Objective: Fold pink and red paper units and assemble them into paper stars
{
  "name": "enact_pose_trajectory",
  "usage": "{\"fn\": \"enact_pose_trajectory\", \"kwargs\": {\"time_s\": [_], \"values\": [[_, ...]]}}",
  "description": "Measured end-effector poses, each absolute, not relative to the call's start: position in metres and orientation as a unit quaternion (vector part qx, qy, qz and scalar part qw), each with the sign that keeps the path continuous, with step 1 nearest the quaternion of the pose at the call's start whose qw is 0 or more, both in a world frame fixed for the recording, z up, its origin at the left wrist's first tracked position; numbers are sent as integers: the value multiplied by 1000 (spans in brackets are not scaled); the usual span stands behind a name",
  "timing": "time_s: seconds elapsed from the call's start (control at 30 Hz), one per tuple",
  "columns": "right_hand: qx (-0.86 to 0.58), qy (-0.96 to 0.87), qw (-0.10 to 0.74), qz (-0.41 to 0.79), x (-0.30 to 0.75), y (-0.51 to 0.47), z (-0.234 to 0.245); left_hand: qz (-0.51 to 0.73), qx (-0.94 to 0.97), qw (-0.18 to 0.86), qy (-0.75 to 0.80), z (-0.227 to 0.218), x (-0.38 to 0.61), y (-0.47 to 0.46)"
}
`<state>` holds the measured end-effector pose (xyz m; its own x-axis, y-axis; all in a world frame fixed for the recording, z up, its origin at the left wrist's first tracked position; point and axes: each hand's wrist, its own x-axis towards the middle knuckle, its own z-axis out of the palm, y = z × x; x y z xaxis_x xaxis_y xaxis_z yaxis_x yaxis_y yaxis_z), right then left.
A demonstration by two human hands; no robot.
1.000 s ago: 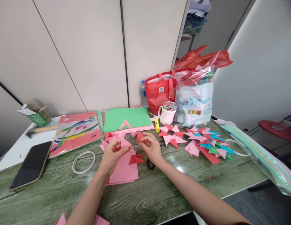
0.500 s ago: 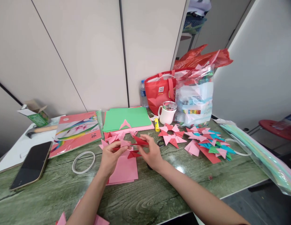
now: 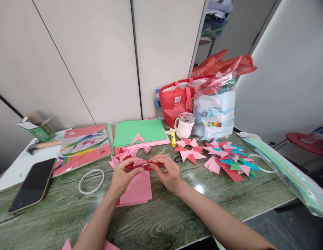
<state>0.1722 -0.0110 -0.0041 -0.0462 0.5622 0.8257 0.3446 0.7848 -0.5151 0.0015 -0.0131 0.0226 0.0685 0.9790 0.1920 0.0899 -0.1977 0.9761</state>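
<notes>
Between my hands is a red and pink folded paper piece (image 3: 147,166), seen nearly edge-on and partly covered by fingers. My left hand (image 3: 126,175) pinches its left side. On its right side, my right hand (image 3: 168,172) grips it between thumb and fingers. Under them lies a stack of pink paper sheets (image 3: 138,189). Just behind my hands are several loose folded pink and red pieces (image 3: 125,152). To the right, a finished-looking red and pink paper star ring (image 3: 189,150) lies flat. Black scissor handles (image 3: 177,159) show partly beside my right hand.
Green sheets (image 3: 140,130) lie at the back with a yellow glue stick (image 3: 173,139) and a white mug (image 3: 184,126). Left are a white ring (image 3: 91,181), a phone (image 3: 32,185), a paper pack (image 3: 83,147) and a hammer (image 3: 44,145). Multicoloured folded paper (image 3: 231,158) is piled right.
My hands have drawn closer together around the folded paper. Its red points, spread open before, are now pressed flatter between my fingers. The view has shifted slightly.
</notes>
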Motion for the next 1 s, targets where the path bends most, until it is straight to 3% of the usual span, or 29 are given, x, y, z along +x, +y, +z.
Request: {"fn": "enact_pose_trajectory", "kwargs": {"time_s": [1.0], "values": [[-273,-744,610,14,172,-10,-9,509,617,395,453,22,6,-17]]}}
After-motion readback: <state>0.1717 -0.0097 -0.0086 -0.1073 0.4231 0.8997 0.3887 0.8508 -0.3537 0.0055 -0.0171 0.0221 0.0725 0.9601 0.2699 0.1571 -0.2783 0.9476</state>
